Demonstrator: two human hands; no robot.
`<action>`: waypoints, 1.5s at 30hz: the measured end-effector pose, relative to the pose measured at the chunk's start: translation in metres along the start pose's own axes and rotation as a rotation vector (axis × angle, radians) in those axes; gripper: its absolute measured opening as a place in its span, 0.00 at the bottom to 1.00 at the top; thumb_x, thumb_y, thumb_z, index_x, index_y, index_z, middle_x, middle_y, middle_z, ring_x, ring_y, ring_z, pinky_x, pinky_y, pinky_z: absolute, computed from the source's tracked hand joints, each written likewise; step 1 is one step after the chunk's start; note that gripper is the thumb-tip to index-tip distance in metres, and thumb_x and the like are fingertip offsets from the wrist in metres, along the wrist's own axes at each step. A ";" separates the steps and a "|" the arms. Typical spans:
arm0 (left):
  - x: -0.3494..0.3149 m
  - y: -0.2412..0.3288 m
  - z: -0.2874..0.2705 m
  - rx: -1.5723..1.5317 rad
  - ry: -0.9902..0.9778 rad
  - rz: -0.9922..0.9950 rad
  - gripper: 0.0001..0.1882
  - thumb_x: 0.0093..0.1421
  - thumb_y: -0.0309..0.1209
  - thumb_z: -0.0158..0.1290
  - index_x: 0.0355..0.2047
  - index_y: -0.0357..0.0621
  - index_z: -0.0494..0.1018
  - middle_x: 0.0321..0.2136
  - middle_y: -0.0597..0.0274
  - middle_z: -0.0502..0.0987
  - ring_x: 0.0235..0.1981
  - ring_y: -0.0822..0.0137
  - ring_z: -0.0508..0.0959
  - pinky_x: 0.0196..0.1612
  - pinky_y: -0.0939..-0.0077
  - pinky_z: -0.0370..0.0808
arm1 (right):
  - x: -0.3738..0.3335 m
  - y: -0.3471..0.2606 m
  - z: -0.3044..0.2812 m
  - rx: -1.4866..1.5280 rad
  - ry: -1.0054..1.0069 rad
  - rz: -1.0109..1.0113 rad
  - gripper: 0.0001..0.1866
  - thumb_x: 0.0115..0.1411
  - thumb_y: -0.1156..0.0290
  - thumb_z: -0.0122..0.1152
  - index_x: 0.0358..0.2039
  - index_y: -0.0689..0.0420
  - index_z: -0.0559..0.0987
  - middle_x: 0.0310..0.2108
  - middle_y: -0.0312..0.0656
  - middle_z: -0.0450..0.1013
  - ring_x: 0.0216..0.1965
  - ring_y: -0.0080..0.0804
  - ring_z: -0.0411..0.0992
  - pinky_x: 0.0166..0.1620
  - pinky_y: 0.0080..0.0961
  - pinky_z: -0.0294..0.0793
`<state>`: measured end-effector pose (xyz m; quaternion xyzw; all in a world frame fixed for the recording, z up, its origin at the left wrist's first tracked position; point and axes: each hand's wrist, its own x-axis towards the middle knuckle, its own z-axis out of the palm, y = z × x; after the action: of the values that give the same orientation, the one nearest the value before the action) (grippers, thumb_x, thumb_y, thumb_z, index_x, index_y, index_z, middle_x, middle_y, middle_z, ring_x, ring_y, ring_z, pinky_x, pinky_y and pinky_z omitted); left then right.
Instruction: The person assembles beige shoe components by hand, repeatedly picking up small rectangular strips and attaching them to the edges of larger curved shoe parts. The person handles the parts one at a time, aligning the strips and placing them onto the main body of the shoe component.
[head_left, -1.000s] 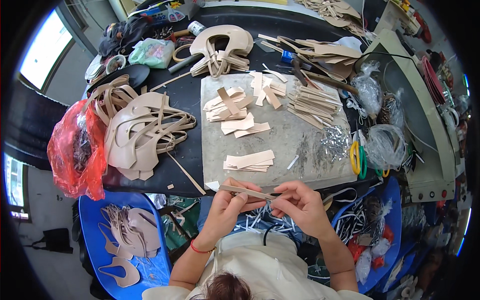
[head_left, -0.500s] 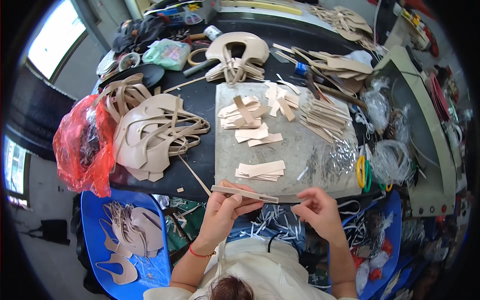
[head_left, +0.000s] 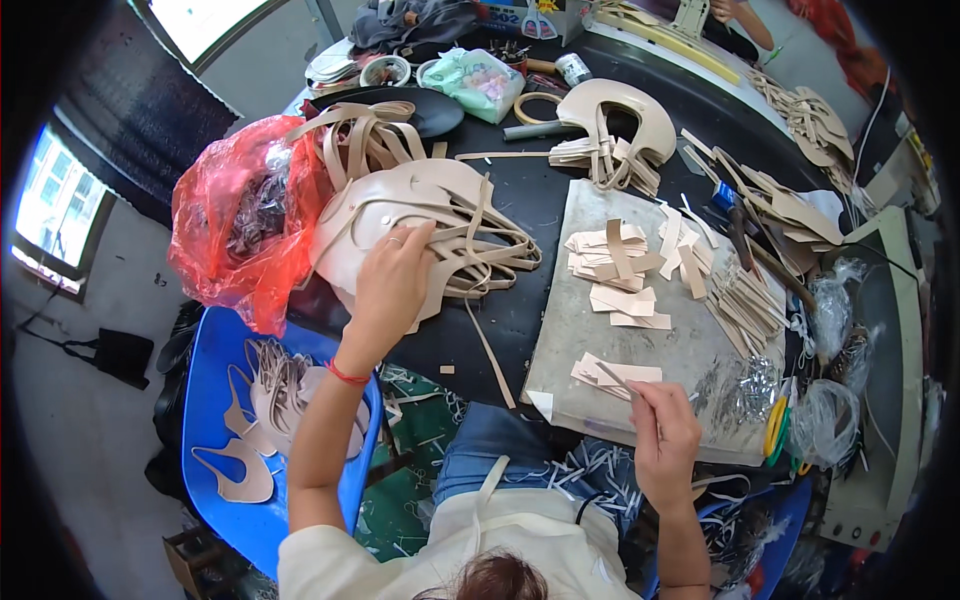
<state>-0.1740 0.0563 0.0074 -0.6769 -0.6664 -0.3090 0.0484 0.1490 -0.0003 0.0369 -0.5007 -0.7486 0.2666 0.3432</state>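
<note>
My left hand (head_left: pixel 392 290) reaches onto a pile of beige leather pieces with long thin straps (head_left: pixel 365 205), left of the board. Its fingers are bent and closed on the top leather piece; their tips are partly hidden. My right hand (head_left: pixel 667 435) pinches a narrow leather strip (head_left: pixel 612 373) between thumb and fingers. That strip slants over a small stack of short pale strips (head_left: pixel 640 374) near the front of the grey board (head_left: pixel 600 425). More short strips (head_left: pixel 605 255) lie in heaps farther back on it.
A red plastic bag (head_left: pixel 225 215) sits left of the pile. Blue bins (head_left: pixel 215 350) stand below the table edge, the left one holding leather pieces. Yellow and green rings (head_left: pixel 776 428) and clear plastic bags (head_left: pixel 825 425) are at the right. Another person's hand (head_left: pixel 722 10) shows at the back.
My left hand has let go of the strip and moved left and forward onto the leather pile. My right hand now holds a strip. The whole view has swung left.
</note>
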 end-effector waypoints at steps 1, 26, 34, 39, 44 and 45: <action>0.001 0.000 0.001 0.066 -0.081 -0.038 0.11 0.56 0.21 0.46 0.41 0.35 0.71 0.37 0.47 0.74 0.41 0.47 0.73 0.43 0.60 0.71 | 0.001 0.000 0.000 -0.011 0.022 -0.001 0.10 0.58 0.82 0.54 0.40 0.63 0.77 0.30 0.46 0.71 0.28 0.38 0.71 0.32 0.27 0.69; -0.097 0.115 -0.033 -1.410 0.139 -0.699 0.17 0.58 0.21 0.56 0.48 0.34 0.68 0.30 0.58 0.78 0.31 0.73 0.79 0.37 0.80 0.76 | 0.066 -0.043 0.056 0.879 -0.748 0.286 0.09 0.62 0.72 0.56 0.39 0.64 0.76 0.30 0.32 0.72 0.30 0.14 0.68 0.33 0.14 0.69; -0.096 0.098 -0.049 -1.016 -0.225 -0.434 0.42 0.51 0.19 0.62 0.63 0.39 0.52 0.35 0.54 0.78 0.34 0.65 0.81 0.37 0.76 0.79 | 0.058 -0.031 0.060 0.918 -0.657 0.365 0.09 0.63 0.71 0.56 0.40 0.63 0.75 0.29 0.32 0.73 0.30 0.12 0.67 0.32 0.12 0.67; -0.108 0.107 -0.045 -1.015 -0.115 -0.521 0.18 0.56 0.19 0.56 0.48 0.33 0.70 0.31 0.57 0.79 0.31 0.72 0.80 0.34 0.80 0.79 | 0.055 -0.035 0.069 0.972 -0.660 0.358 0.08 0.62 0.73 0.56 0.39 0.62 0.75 0.32 0.33 0.74 0.29 0.13 0.67 0.32 0.13 0.67; -0.111 0.080 -0.039 -1.333 0.106 -0.776 0.05 0.60 0.22 0.53 0.37 0.33 0.73 0.30 0.56 0.78 0.29 0.72 0.79 0.33 0.80 0.78 | 0.044 -0.034 0.067 0.855 -0.851 0.282 0.06 0.62 0.75 0.54 0.38 0.63 0.75 0.29 0.32 0.71 0.26 0.12 0.64 0.29 0.12 0.63; -0.108 0.072 -0.042 -1.309 0.198 -0.777 0.05 0.60 0.23 0.53 0.36 0.34 0.73 0.29 0.57 0.78 0.28 0.73 0.78 0.33 0.80 0.77 | 0.040 -0.034 0.067 0.841 -0.917 0.259 0.06 0.62 0.75 0.54 0.38 0.63 0.75 0.29 0.32 0.71 0.26 0.13 0.64 0.29 0.12 0.63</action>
<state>-0.1127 -0.0653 0.0140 -0.2536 -0.5301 -0.6947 -0.4149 0.0674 0.0216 0.0304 -0.2447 -0.5844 0.7643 0.1201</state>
